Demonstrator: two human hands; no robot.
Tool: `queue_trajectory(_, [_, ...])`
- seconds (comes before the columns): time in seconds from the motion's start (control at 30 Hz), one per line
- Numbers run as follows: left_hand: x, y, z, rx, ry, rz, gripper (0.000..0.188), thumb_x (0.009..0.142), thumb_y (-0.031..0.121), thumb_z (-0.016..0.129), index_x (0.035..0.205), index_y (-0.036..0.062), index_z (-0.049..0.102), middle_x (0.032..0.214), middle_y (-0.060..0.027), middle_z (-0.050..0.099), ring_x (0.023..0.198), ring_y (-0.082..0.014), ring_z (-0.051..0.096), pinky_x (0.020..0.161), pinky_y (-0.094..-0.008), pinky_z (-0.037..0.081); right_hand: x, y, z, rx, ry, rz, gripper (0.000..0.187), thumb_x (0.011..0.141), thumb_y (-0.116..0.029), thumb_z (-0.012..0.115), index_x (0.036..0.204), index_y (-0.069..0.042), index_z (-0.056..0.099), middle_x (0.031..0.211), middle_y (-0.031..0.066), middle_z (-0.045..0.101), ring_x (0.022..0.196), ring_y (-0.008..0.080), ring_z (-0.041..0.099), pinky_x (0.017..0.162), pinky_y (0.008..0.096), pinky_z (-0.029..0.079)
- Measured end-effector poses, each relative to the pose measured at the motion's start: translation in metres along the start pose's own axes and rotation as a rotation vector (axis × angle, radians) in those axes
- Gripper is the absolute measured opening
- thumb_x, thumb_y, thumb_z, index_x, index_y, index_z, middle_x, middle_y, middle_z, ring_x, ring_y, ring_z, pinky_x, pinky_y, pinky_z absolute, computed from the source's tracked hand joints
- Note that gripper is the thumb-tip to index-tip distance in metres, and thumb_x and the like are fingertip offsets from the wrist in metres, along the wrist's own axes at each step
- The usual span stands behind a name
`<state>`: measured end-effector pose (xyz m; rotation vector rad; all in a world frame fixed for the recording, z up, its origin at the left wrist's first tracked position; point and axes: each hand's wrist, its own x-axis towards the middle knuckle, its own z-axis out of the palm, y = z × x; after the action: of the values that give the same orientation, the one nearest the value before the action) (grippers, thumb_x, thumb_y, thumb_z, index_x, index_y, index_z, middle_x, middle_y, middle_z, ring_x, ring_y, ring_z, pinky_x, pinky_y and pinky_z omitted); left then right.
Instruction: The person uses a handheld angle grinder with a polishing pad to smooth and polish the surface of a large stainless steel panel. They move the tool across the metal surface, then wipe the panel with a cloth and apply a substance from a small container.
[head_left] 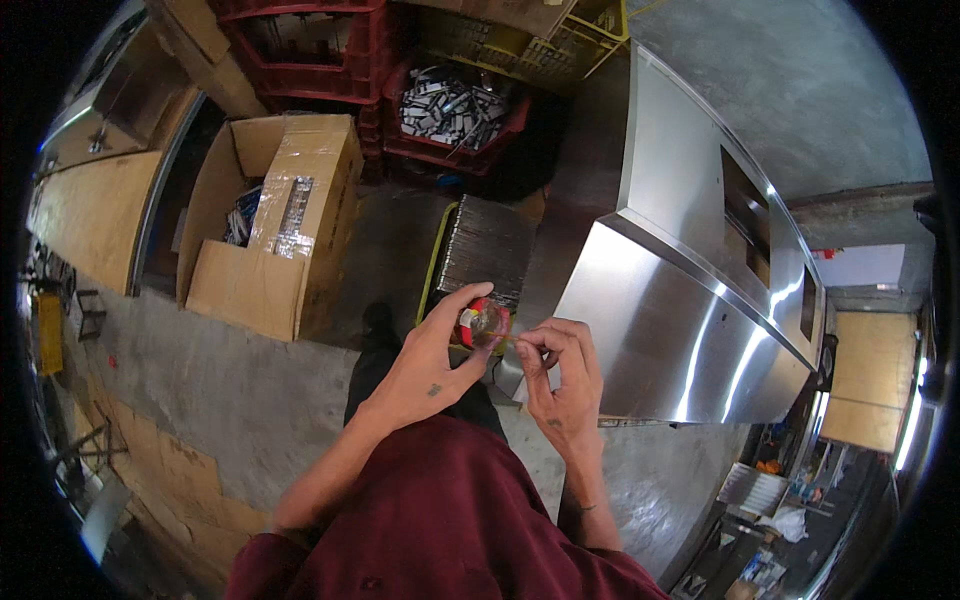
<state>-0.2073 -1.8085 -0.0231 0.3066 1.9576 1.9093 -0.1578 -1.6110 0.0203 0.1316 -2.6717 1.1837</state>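
Observation:
My left hand (428,362) is closed round a small, round red-and-yellow thing (487,322) with a dull, clear-looking middle; it may be a roll or a small tub, I cannot tell. Just to its right, my right hand (563,385) pinches a thin, orange-brown strip or stick (510,337) between thumb and fingers. The strip reaches to the round thing's right side. Beyond my hands, a close row of thin, dark metal strips (485,245) lies in a yellow-green crate (438,260), whose near part my hands hide.
To the right stands a large, shiny sheet-metal hood (665,320). An open cardboard box (335,200) is at the left. Red crates (385,60) stand at the back, one with many small metal parts (455,108), beside a yellow crate (490,50). Tools and a shelf (750,490) lie far right.

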Motion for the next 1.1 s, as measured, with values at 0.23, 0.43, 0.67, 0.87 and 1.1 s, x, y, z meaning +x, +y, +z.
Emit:
queue_trajectory(0.23, [0.022,0.011,-0.049,0.045,-0.174,0.097,0.074,0.099,0.001,0.077,0.167,0.0097,0.048,0.143,-0.0167,0.071,0.132,-0.0244,0.07,0.112,-0.0411,0.056,0.025,-0.047,0.033,-0.098,0.184,0.031,0.019,0.102,0.0,0.081,0.119,-0.001,0.072,0.117,0.0139,0.069,0.09,0.0226,0.067,0.074,0.035,0.056])
queue_trajectory(0.43, [0.025,0.02,-0.054,0.012,-0.285,0.096,0.072,0.102,0.002,0.078,0.166,0.0091,0.048,0.144,-0.0152,0.071,0.132,-0.0224,0.069,0.113,-0.0407,0.057,0.019,-0.057,0.039,-0.089,0.29,0.071,0.017,0.102,-0.003,0.083,0.117,-0.004,0.075,0.114,0.0115,0.069,0.085,0.0179,0.064,0.072,0.0336,0.054])
queue_trajectory(0.67, [0.026,0.029,-0.052,0.034,-0.316,0.098,0.073,0.102,0.001,0.078,0.167,0.0082,0.046,0.142,-0.0157,0.072,0.129,-0.0215,0.07,0.11,-0.0398,0.057,0.007,-0.055,0.039,-0.131,0.309,0.072,0.023,0.098,-0.005,0.086,0.117,-0.003,0.074,0.115,0.0137,0.069,0.097,0.0311,0.073,0.077,0.0418,0.06])
queue_trajectory(0.87, [0.057,0.02,-0.051,-0.027,-0.339,0.169,0.073,0.101,0.002,0.077,0.166,0.0075,0.047,0.141,-0.0188,0.071,0.121,-0.0227,0.073,0.106,-0.0396,0.057,0.021,-0.053,0.042,-0.185,0.348,0.116,0.024,0.097,-0.005,0.087,0.118,-0.004,0.075,0.115,0.0138,0.068,0.098,0.0315,0.072,0.079,0.0427,0.059])
queue_trajectory(1.1, [0.151,0.03,-0.076,0.047,-0.521,0.075,0.073,0.1,0.001,0.078,0.166,0.0065,0.047,0.143,-0.0184,0.07,0.126,-0.0241,0.072,0.11,-0.039,0.056,0.077,-0.036,0.061,-0.25,0.539,0.265,0.022,0.097,-0.002,0.086,0.116,-0.002,0.076,0.114,0.0136,0.069,0.095,0.0298,0.071,0.08,0.0396,0.059])
